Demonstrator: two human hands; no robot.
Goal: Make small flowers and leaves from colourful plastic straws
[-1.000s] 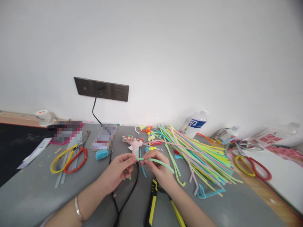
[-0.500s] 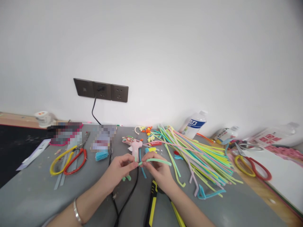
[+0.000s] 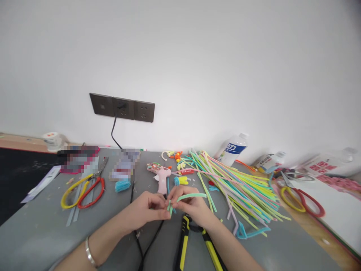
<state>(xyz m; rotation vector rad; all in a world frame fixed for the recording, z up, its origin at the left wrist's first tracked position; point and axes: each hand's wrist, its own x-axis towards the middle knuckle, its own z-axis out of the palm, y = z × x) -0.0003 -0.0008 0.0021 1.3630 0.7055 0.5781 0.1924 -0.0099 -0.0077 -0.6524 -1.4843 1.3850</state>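
A mint-green pipe cleaner (image 3: pixel 191 195) is pinched between my two hands, its free end arching off to the right. My left hand (image 3: pixel 148 210) grips its folded end between thumb and fingers. My right hand (image 3: pixel 190 205) holds it a little to the right, fingertips almost touching those of the left. Part of the folded end is hidden by my fingers. Just beyond lies a pink glue gun (image 3: pixel 163 180) with a black cord. Under my right wrist rest black-and-yellow handled pliers (image 3: pixel 184 237).
A big pile of coloured pipe cleaners (image 3: pixel 239 184) spreads to the right, near a white bottle (image 3: pixel 232 148). Red-and-yellow scissors lie at left (image 3: pixel 90 192) and others at right (image 3: pixel 301 199). A blue bundle (image 3: pixel 122 186) sits left of the glue gun. Sockets (image 3: pixel 122 107) are on the wall.
Both hands have lowered slightly and drawn together. The short end of the green pipe cleaner now points downward between the fingertips, and my left fingers have curled in.
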